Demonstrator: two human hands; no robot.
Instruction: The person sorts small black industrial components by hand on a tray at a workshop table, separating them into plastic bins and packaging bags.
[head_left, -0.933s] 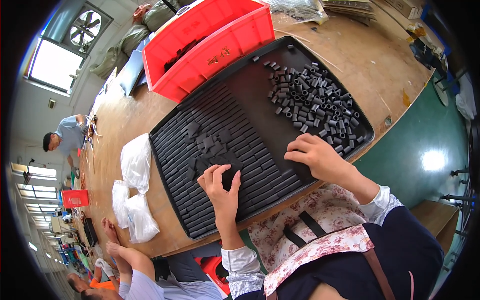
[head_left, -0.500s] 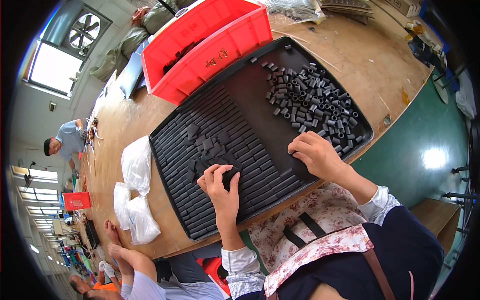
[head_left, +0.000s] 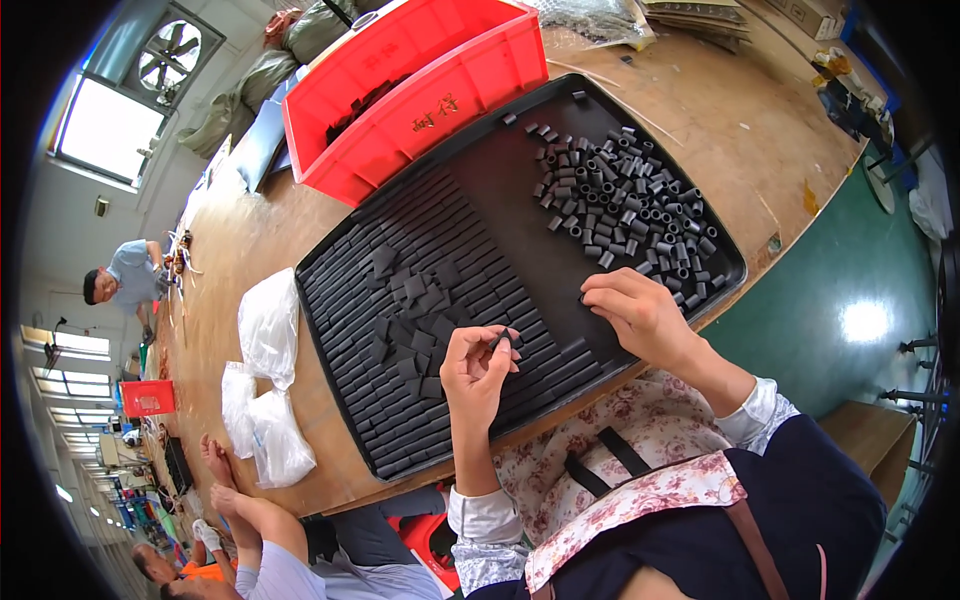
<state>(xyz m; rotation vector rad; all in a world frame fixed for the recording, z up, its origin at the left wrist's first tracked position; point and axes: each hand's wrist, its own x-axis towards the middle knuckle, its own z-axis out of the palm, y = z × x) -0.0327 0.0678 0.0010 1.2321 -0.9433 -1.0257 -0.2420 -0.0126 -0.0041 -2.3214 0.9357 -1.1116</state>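
Observation:
A black tray lies in front of me. Its left part is filled with close rows of black pieces, and loose flat black squares are heaped on top of them. Short black tubes form a pile on the right side. My left hand is above the rows, its thumb and fingers pinching a small black square piece. Over the bare strip left of my right forearm, my right hand has its fingertips pressed together; a dark bit shows at them, too small to name.
A red bin with black pieces inside stands against the tray's far edge. White plastic bags lie left of the tray on the wooden table. A co-worker's arms rest at the table's near left; another person stands farther off.
My left hand has moved right, away from the loose squares, with a black square piece between its fingers. My right hand has shifted only slightly.

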